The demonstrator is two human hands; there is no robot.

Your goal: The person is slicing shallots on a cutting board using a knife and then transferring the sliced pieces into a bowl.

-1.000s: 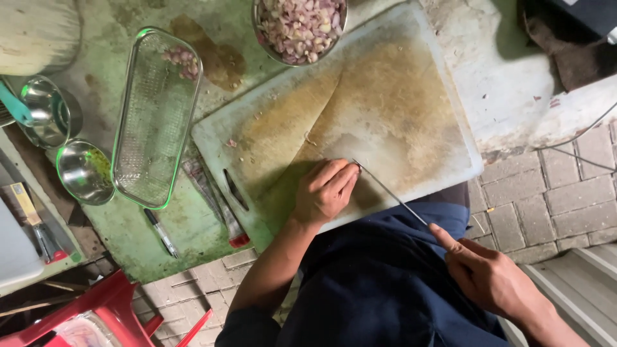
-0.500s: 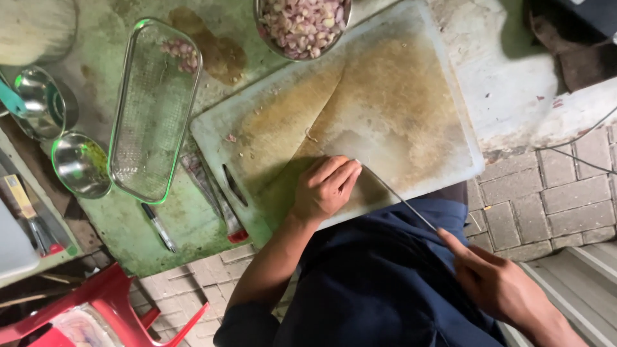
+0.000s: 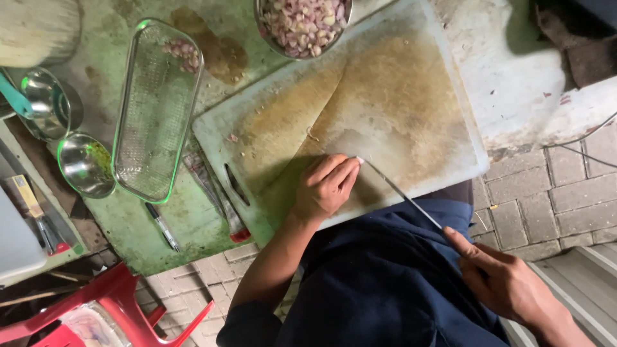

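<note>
- Head view: the left hand (image 3: 326,186) lies curled, knuckles up, near the front edge of a large white cutting board (image 3: 411,83), fingers bent down onto the stained plastic; whether anything sits under them cannot be told.
- The right hand (image 3: 508,286) is off the board's front edge, above the dark blue clothing (image 3: 379,283), its fingers wrapped shut round the handle of a knife (image 3: 402,193).
- The knife's thin blade slants from that hand up to the left — its tip meets the board just beside the left hand's fingertips.
- A metal bowl of chopped shallots (image 3: 302,26) stands at the board's far edge, partly cut off by the frame.
- Left of the board, on the worn green table (image 3: 128,238), lies a long wire-mesh basket (image 3: 157,109) with a few shallot pieces in its far end.
- Two small steel bowls (image 3: 83,164) sit just beside the basket, toward the table's left edge.
- A pen (image 3: 162,226) lies near the table's front edge — a red plastic chair (image 3: 109,302) shows below it, over brick paving.
</note>
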